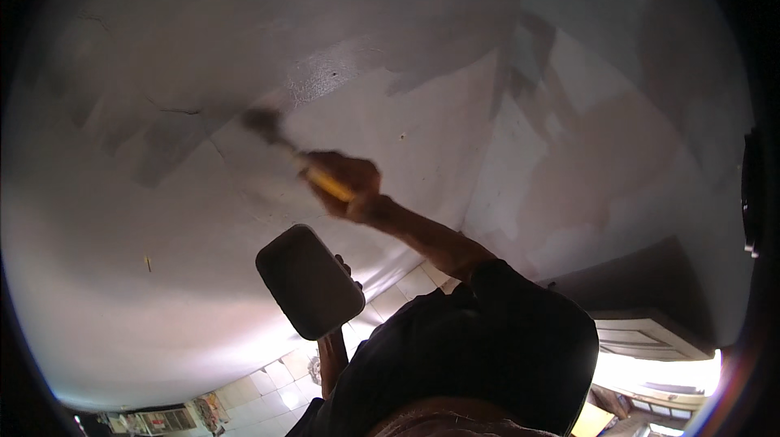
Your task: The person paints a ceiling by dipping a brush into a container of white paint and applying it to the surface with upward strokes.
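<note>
My right hand point(348, 181) is closed around the yellow handle of a paintbrush point(331, 185). The dark brush head is blurred by motion and lies at or close to the pale wall point(203, 218); contact cannot be made out. Below it, my left hand point(349, 270) holds a dark rectangular tub point(309, 283) with rounded corners. Only some fingertips show past the tub's edge, and the rest of that hand is hidden behind it. What the tub contains is out of sight. Around the brush, the wall carries darker, uneven patches, one of them shiny point(321, 78).
An adjoining wall point(585, 153) with blotchy patches meets this one at a corner on the right. A panelled shutter or door point(646, 338) stands beside bright light at lower right. Pale floor tiles point(272, 380) and cluttered items point(207, 413) lie at the bottom.
</note>
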### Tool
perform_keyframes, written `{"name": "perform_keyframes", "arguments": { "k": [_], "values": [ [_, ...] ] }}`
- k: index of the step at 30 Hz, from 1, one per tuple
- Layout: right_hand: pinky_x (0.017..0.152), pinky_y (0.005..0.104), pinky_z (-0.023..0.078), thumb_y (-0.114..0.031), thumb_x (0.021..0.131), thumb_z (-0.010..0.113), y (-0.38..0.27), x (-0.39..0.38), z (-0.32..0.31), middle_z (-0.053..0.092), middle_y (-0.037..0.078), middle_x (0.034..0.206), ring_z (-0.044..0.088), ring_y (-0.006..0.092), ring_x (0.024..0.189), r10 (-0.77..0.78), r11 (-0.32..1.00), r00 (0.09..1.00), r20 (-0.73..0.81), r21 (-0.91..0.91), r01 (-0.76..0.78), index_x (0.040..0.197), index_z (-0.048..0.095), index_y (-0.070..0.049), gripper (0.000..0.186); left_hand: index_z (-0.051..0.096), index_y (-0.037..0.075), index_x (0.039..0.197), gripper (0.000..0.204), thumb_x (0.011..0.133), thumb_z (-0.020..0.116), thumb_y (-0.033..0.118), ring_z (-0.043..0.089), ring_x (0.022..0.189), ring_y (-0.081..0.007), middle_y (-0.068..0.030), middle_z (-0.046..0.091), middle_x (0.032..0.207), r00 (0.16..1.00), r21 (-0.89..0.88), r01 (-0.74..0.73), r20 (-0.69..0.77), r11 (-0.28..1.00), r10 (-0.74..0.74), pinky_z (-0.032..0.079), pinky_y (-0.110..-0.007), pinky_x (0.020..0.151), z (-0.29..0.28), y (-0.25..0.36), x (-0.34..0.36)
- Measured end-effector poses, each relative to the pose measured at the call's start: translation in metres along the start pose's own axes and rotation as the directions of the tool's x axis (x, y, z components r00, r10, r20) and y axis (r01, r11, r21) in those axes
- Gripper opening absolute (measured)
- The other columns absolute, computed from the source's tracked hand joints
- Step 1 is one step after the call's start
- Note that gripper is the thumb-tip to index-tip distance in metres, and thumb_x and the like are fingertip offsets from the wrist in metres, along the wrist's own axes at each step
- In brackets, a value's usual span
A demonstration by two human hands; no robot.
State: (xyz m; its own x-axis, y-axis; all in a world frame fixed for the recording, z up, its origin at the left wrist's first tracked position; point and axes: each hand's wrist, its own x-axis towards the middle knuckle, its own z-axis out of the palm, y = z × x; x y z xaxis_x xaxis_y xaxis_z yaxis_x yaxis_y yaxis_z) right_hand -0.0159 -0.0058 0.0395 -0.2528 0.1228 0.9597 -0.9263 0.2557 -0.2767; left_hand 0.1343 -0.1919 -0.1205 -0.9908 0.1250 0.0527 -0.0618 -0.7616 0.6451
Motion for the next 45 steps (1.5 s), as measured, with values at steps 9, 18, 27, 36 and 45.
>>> {"name": "perform_keyframes", "arguments": {
  "k": [9,18,27,36,45],
  "values": [
    [0.072,0.0262,0.055,-0.003,0.083,0.073,0.086,0.020,-0.093,0.072,0.006,0.092,0.068,0.0128,0.081,0.282,0.943,0.913,-0.295,-0.092,-0.321,0.093,0.071,-0.002,0.011,0.031,0.001,0.145,0.073,0.094,0.050,0.050,0.046,0.123,-0.0427,-0.0262,0.044,0.137,0.974,-0.629,0.217,0.193,0.747,-0.121,0.041,-0.069,0.094,0.003,-0.007,0.001],
    [0.064,0.0278,0.056,-0.007,0.079,0.074,0.092,0.029,-0.067,0.072,0.009,0.095,0.070,0.0180,0.074,-0.135,0.895,0.924,-0.357,-0.445,-0.041,0.101,0.070,-0.006,0.022,0.033,0.001,0.144,0.069,0.095,0.050,0.047,0.046,0.124,-0.0386,-0.0228,0.047,0.133,0.959,-0.620,0.268,0.242,0.737,-0.145,0.041,-0.065,0.095,0.010,-0.007,0.007],
    [0.058,0.0353,0.054,-0.011,0.081,0.074,-0.027,0.025,0.042,0.067,0.008,0.085,0.066,0.0269,0.068,0.014,0.975,0.996,0.092,0.218,-0.034,0.120,0.058,-0.012,0.043,0.027,0.003,0.147,0.076,0.093,0.052,0.051,0.041,0.129,-0.0414,-0.0251,0.039,0.143,0.994,-0.358,0.109,0.036,0.927,-0.103,0.039,-0.069,0.094,0.003,0.003,-0.007],
    [0.066,0.0276,0.056,0.003,0.080,0.072,0.107,0.060,-0.150,0.073,0.009,0.088,0.069,0.0165,0.075,0.030,0.922,0.823,-0.567,-0.302,-0.242,0.086,0.072,-0.002,0.009,0.030,0.010,0.149,0.071,0.093,0.056,0.046,0.031,0.138,-0.0367,-0.0199,0.033,0.150,0.967,-0.561,0.191,0.249,0.805,-0.055,0.026,-0.070,0.105,0.005,0.003,-0.008],
    [0.059,0.0312,0.055,-0.008,0.076,0.074,0.019,0.027,-0.028,0.070,0.008,0.097,0.069,0.0223,0.076,0.088,0.975,0.990,-0.109,-0.194,-0.108,0.102,0.067,-0.010,0.027,0.032,0.005,0.145,0.070,0.093,0.054,0.047,0.040,0.131,-0.0378,-0.0207,0.039,0.144,0.992,-0.503,0.113,0.010,0.857,-0.125,0.036,-0.069,0.096,0.000,0.001,-0.006]
  ]
}}
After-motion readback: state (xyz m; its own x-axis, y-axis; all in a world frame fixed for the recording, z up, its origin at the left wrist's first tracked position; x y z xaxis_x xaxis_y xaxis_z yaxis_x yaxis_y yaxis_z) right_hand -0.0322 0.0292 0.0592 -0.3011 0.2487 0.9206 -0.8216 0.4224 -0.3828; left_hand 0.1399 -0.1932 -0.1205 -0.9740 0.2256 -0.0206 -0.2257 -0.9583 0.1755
